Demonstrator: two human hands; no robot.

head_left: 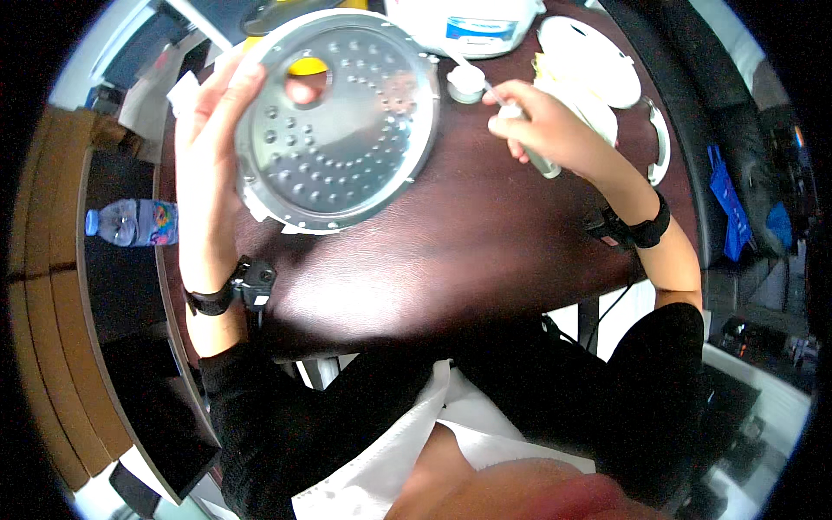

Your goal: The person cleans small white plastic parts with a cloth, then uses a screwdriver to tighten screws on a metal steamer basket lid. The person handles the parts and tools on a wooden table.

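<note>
My left hand [212,113] grips the left edge of a round metal inner lid plate [347,130], raised and tilted over the table. Raised dots cover the plate, and a fingertip shows through the round hole at its upper left. My right hand [542,126] is closed around a slim screwdriver-like tool [543,163] with a pale grey-green handle. Its thin light shaft points up and left, near the plate's upper right rim; blur hides whether the tip touches. A small white round part [466,84] lies on the table beside the shaft.
The brown table [485,234] carries a white rounded appliance body [459,26] at the back. A white oval cover [598,65] and a curved white handle [659,143] lie at right. Left stands a dark surface with a plastic bottle [134,223] on its side.
</note>
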